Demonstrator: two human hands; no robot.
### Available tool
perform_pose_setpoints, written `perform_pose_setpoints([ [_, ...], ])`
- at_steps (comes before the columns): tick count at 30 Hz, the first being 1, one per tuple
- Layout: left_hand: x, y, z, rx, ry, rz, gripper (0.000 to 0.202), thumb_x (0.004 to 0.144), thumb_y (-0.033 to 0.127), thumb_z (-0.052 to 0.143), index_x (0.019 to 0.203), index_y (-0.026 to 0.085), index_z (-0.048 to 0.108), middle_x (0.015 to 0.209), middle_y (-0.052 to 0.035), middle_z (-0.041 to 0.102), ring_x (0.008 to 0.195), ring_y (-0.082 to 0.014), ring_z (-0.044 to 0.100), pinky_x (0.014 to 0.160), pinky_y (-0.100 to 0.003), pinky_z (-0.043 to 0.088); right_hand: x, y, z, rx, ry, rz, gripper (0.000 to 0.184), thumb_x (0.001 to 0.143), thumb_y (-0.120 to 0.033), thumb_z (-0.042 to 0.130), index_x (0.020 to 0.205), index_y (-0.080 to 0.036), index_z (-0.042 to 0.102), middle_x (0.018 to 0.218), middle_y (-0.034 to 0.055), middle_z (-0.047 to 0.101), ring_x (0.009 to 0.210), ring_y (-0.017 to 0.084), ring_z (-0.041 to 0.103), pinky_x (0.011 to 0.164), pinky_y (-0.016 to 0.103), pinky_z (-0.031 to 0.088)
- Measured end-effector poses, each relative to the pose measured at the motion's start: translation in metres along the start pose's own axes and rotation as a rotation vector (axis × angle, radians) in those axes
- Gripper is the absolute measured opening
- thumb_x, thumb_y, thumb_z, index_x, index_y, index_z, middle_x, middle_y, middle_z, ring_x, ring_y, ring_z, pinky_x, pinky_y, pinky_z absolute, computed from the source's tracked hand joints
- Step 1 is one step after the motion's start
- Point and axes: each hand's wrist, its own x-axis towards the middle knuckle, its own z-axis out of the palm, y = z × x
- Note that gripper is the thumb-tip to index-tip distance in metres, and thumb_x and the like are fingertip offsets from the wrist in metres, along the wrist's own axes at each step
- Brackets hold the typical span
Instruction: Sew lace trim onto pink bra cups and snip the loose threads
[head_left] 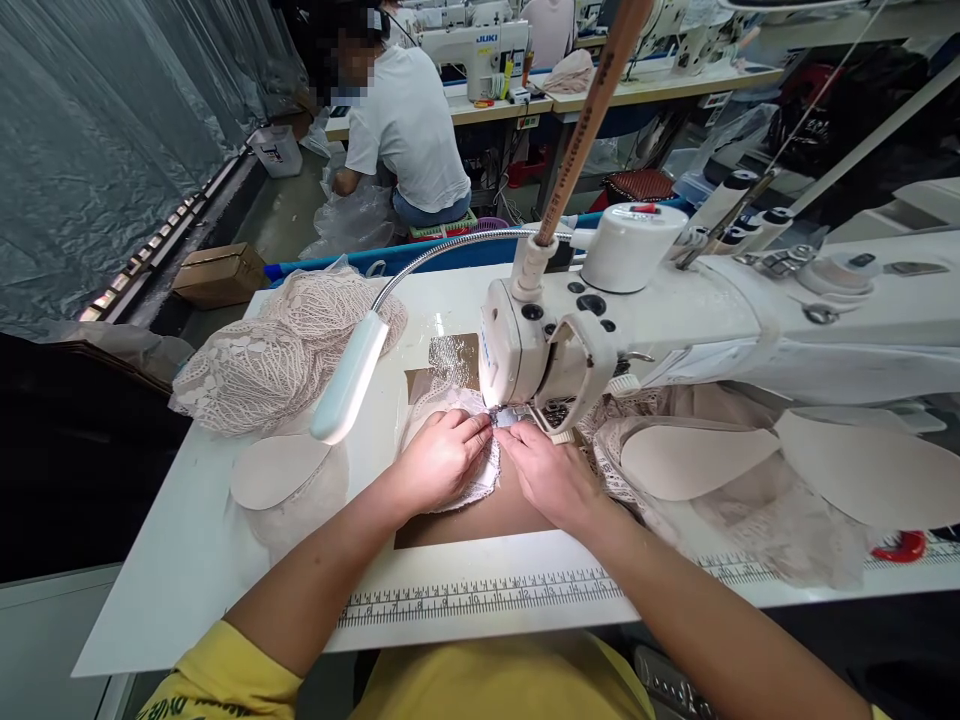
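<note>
A pale lace bra cup [478, 487] lies under the needle area of a white sewing machine [517, 335]. My left hand [442, 455] rests on it, fingers together and pressing the fabric edge close to the presser foot. Just right of the needle, my right hand [547, 470] pinches the edge of the same piece; its fingertips nearly meet those of my left hand. A brown plate [480, 520] is under the work. The lit end of a gooseneck lamp [351, 378] hangs to the left of my hands.
Stacked lace cups [255, 370] sit at the left back of the white table [172, 560]. A smooth beige pad [277, 470] lies nearer. To the right are more lace pieces and beige pads [697, 460]. A ruler strip [480, 597] runs along the front edge. Another person [416, 125] sits beyond.
</note>
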Motion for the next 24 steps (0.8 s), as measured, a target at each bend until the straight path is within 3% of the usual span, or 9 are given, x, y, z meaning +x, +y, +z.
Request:
perform_pose_setpoints([
  [14, 0.004, -0.007, 0.002, -0.086, 0.101, 0.064, 0.030, 0.095, 0.020, 0.045, 0.118, 0.012, 0.061, 0.120, -0.0113, 0.065, 0.105, -0.0237, 0.057, 0.086, -0.039, 0.050, -0.001, 0.003, 0.000, 0.039, -0.009, -0.004, 0.040, 0.085, -0.006, 0.045, 0.117, -0.020, 0.066, 0.089, 0.0062, 0.064, 0.067, 0.016, 0.050, 0.057, 0.027, 0.035],
  [24, 0.005, -0.011, -0.001, -0.095, 0.117, 0.012, 0.032, 0.095, 0.024, 0.044, 0.119, 0.013, 0.062, 0.116, -0.0124, 0.067, 0.102, -0.0246, 0.057, 0.086, -0.040, 0.049, -0.003, 0.007, 0.002, 0.103, -0.052, -0.004, 0.043, 0.085, -0.006, 0.044, 0.123, -0.018, 0.063, 0.092, 0.0077, 0.066, 0.077, 0.017, 0.056, 0.065, 0.026, 0.041],
])
